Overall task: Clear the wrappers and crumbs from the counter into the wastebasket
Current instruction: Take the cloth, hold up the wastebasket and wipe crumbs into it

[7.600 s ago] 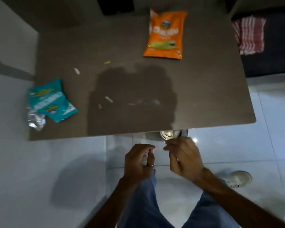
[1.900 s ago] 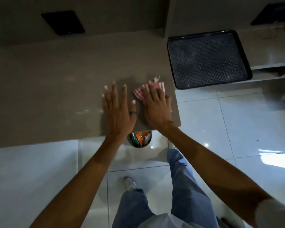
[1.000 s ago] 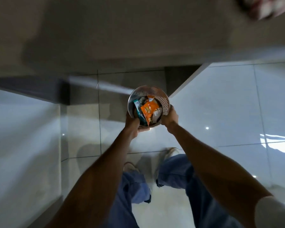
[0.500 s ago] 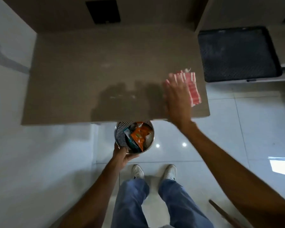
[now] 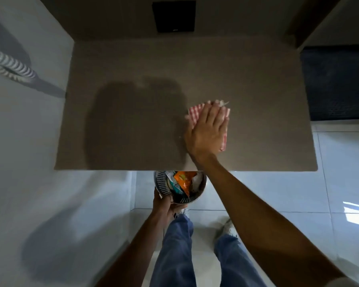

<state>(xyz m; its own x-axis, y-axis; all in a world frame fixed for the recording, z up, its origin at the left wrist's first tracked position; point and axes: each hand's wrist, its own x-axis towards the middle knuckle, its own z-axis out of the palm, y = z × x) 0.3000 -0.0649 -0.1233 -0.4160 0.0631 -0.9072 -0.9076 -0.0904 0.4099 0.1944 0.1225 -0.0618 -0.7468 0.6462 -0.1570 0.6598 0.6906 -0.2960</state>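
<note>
My right hand (image 5: 208, 129) lies flat, fingers together, on a red-and-white striped cloth (image 5: 226, 116) on the brown counter (image 5: 133, 83). My left hand (image 5: 164, 203) grips a round metal wastebasket (image 5: 161, 183) from below, just under the counter's front edge. An orange wrapper (image 5: 182, 180) and a teal wrapper (image 5: 174, 188) lie inside the wastebasket. A tiny pale speck sits on the counter left of my right hand; I cannot tell whether it is a crumb.
A dark perforated mat (image 5: 338, 83) lies on a lower surface to the right. A black rectangle (image 5: 174, 16) is set in the wall behind the counter. A striped object (image 5: 8, 66) pokes in at the left. My legs and shoes stand on glossy white floor tiles.
The wrappers went from the counter into the wastebasket. My left hand lifted the wastebasket up to the counter's front edge. My right hand moved onto the striped cloth and now covers most of it.
</note>
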